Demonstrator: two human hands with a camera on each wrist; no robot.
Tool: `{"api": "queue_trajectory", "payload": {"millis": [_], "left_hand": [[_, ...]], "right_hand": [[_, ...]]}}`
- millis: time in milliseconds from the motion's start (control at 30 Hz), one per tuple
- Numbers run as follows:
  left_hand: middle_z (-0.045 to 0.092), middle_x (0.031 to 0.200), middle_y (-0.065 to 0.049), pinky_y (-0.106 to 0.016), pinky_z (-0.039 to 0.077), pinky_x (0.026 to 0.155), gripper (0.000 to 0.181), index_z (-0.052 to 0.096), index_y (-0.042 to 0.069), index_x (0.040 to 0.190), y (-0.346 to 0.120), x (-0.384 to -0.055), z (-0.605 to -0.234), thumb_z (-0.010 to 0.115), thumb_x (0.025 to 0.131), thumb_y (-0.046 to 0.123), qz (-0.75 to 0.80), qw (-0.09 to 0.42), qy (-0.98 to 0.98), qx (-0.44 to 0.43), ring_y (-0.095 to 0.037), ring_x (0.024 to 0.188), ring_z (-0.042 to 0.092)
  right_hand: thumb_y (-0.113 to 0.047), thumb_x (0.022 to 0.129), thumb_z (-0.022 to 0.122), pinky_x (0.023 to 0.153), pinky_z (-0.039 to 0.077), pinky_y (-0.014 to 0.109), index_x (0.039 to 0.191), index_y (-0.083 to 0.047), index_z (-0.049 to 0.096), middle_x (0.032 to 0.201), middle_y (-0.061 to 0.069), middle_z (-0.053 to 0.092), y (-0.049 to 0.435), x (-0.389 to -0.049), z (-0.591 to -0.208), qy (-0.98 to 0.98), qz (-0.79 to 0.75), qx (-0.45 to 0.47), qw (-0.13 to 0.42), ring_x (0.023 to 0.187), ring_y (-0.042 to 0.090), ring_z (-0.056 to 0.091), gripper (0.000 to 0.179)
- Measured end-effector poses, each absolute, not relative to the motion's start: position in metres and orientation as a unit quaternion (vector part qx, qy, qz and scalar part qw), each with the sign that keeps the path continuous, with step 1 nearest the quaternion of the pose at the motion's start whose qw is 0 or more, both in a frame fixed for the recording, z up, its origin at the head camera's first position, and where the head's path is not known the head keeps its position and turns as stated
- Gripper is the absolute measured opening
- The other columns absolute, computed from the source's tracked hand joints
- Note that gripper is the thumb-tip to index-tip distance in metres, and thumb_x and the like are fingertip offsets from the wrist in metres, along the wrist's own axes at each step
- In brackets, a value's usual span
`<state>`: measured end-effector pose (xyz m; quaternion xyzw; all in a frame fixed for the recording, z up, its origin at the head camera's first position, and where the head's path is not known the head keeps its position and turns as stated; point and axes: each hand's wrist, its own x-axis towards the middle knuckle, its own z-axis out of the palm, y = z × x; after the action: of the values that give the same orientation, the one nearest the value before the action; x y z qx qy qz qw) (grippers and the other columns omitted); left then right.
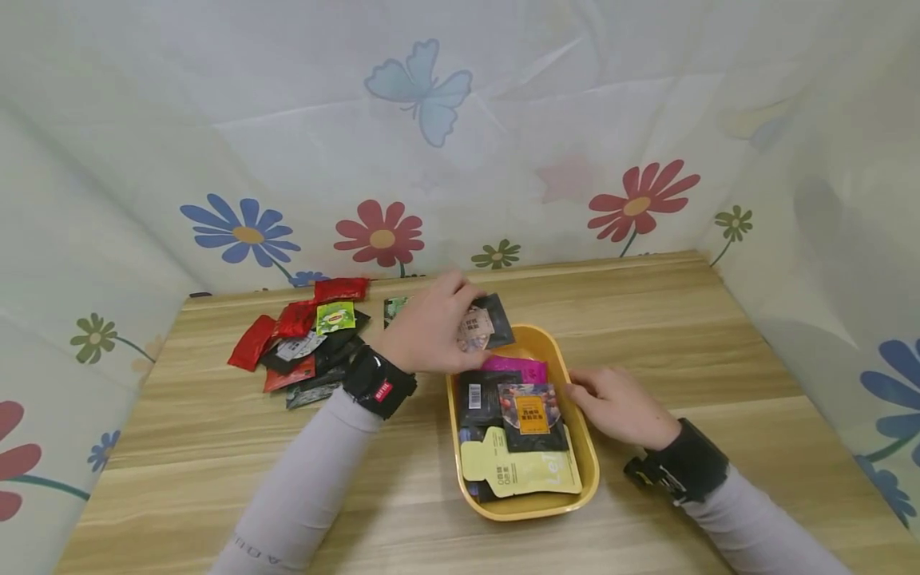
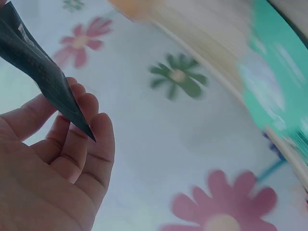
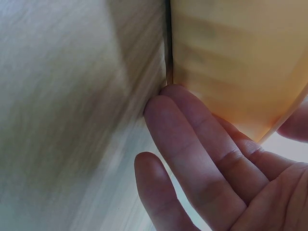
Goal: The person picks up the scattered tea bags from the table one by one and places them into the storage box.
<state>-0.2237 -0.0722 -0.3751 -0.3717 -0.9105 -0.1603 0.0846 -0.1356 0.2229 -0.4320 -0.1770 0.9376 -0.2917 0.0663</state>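
Over the far left part of a yellow plastic basket (image 1: 591, 471), my left hand (image 1: 431, 327) pinches a dark sachet (image 1: 497, 318) with a pale printed label. Its thumb and fingertips hold the sachet by an edge, as the left wrist view also shows. My right hand (image 1: 624, 407) rests against the basket's right side, thumb at the rim. In the right wrist view its fairly straight fingers (image 3: 192, 144) touch the outer wall near the table. Inside the basket lie a pale yellow pouch (image 1: 528, 471), a black sachet with an orange label (image 1: 534, 415), another black sachet (image 1: 490, 399) and a magenta packet (image 1: 528, 369).
Left of the basket, a loose pile holds red packets (image 1: 253, 342), a green Lipton sachet (image 1: 335, 317) and several dark sachets (image 1: 338, 351). A green-patterned packet (image 1: 394, 308) lies partly behind my left hand. Flowered white sheeting (image 1: 446, 184) stands behind the wooden table (image 1: 402, 487).
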Motion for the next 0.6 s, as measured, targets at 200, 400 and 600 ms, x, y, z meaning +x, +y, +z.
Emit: {"api": "queue_trajectory", "payload": {"millis": [200, 400, 600], "left_hand": [[0.048, 0.113, 0.0, -0.025, 0.042, 0.083, 0.085, 0.059, 0.006, 0.133, -0.046, -0.204, -0.376, 0.069, 0.068, 0.06, -0.157, 0.087, -0.891, -0.418, -0.012, 0.097, 0.043], [0.047, 0.109, 0.002, -0.024, 0.04, 0.08, 0.083, 0.06, 0.008, 0.13, -0.036, -0.19, -0.377, 0.069, 0.067, 0.061, -0.152, 0.093, -0.88, -0.441, -0.01, 0.094, 0.041], [0.045, 0.104, 0.003, -0.022, 0.039, 0.075, 0.08, 0.062, 0.009, 0.129, -0.03, -0.176, -0.375, 0.067, 0.068, 0.061, -0.153, 0.087, -0.865, -0.47, -0.009, 0.09, 0.041]], "right_hand": [[-0.03, 0.1, 0.05, 0.062, 0.045, 0.028, 0.12, -0.007, 0.071, 0.082, -0.006, 0.063, 0.222, -0.135, -0.431, 0.938, -0.291, -0.176, 0.068, 0.069, 0.009, 0.054, 0.037], [-0.031, 0.1, 0.05, 0.065, 0.046, 0.029, 0.117, -0.009, 0.072, 0.082, -0.007, 0.063, 0.223, -0.136, -0.432, 0.937, -0.291, -0.184, 0.061, 0.07, 0.009, 0.054, 0.036], [-0.031, 0.1, 0.049, 0.066, 0.045, 0.029, 0.117, -0.009, 0.072, 0.081, -0.007, 0.06, 0.224, -0.137, -0.432, 0.937, -0.287, -0.19, 0.054, 0.071, 0.009, 0.053, 0.036]]}}
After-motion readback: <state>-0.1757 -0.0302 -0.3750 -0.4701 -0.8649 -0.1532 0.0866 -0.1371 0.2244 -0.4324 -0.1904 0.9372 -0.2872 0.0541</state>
